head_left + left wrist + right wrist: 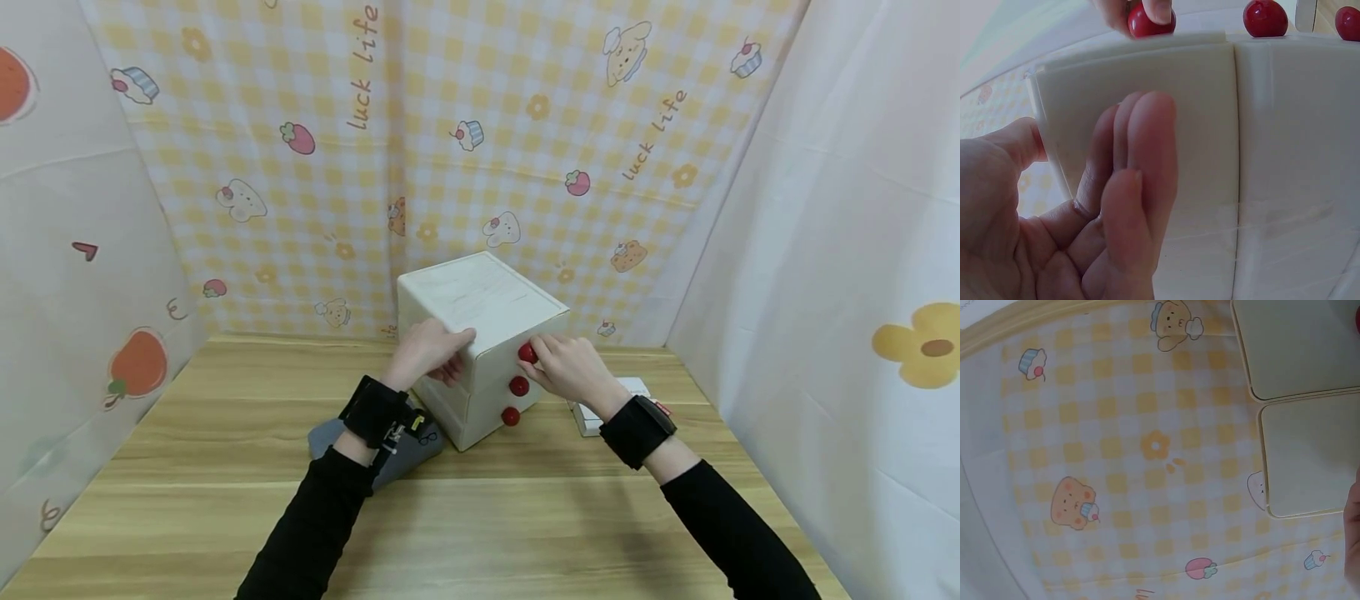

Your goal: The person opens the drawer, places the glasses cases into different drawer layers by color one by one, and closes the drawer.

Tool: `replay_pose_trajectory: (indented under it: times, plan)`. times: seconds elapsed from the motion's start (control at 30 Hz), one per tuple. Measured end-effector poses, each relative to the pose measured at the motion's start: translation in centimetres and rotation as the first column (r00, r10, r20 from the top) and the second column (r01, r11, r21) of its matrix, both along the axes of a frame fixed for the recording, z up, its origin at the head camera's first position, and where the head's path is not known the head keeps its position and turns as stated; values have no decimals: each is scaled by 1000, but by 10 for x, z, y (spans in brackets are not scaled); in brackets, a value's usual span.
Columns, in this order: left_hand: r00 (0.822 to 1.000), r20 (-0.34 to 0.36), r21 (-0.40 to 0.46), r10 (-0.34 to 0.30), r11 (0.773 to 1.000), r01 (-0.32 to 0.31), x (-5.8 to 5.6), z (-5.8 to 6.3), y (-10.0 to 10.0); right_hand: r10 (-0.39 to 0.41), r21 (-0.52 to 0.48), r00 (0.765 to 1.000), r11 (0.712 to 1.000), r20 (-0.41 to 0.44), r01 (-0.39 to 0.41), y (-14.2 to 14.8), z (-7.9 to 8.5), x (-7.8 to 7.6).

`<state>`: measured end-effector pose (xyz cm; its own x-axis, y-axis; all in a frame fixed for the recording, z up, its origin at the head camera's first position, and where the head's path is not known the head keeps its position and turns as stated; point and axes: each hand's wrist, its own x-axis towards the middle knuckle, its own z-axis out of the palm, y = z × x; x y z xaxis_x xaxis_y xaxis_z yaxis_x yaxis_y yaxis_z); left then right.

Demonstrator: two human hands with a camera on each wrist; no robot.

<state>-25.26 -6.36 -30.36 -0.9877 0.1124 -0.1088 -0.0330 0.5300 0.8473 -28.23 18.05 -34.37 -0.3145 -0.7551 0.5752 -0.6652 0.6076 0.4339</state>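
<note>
A small white drawer cabinet (495,304) with a marbled top stands angled on the table. Its front carries three round red knobs in a column. My right hand (570,367) pinches the top knob (528,352), which also shows between its fingertips in the left wrist view. Against the cabinet's left side is my left hand (431,350), thumb over the top edge and fingers extended along the side panel (1204,156). In the right wrist view only a sliver of the right hand (1352,534) appears, beside the upper drawer front (1310,456).
A grey-blue cloth pouch (405,458) with a glasses print lies left of the cabinet, partly under the left wrist. Behind the right hand sits a white box (588,421) with a red tag. Patterned curtains (480,167) enclose the wooden table (480,533).
</note>
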Motion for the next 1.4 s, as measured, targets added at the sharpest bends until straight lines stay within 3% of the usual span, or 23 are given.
replay_pose_trajectory:
  times: [0.2, 0.33, 0.5, 0.67, 0.83, 1.07, 1.23, 1.4]
  plan:
    - [1000, 0, 9, 1, 1000, -1, 0, 1, 0, -18, 3, 1000, 1000, -7, 18, -4, 0, -3]
    - [1000, -1, 5, 0, 1000, 0, -1, 0, 1, -32, -25, 999, 999, 32, 33, -3, -3, -2]
    - [1000, 1, 1, 2, 1000, -2, -2, -1, 2, -122, -85, 988, 988, 95, 130, -1, -11, 1]
    - [1000, 8, 0, 7, 1000, -7, -2, -1, 2, -224, -99, 943, 962, 244, 254, -1, -25, 6]
    - [1000, 14, 1, 8, 1000, -8, -2, -1, 1, -226, -75, 892, 958, 392, 276, -3, -43, 9]
    - [1000, 9, 10, 11, 1000, -11, -2, 0, 0, -188, -89, 904, 967, 384, 239, -12, -55, 7]
    - [1000, 16, 11, 9, 1000, -9, -2, -1, -1, -159, -79, 898, 975, 410, 209, -12, -54, 4]
    - [1000, 9, 19, -3, 1000, 3, -2, -1, -2, -95, -59, 926, 990, 366, 125, -10, -51, -2]
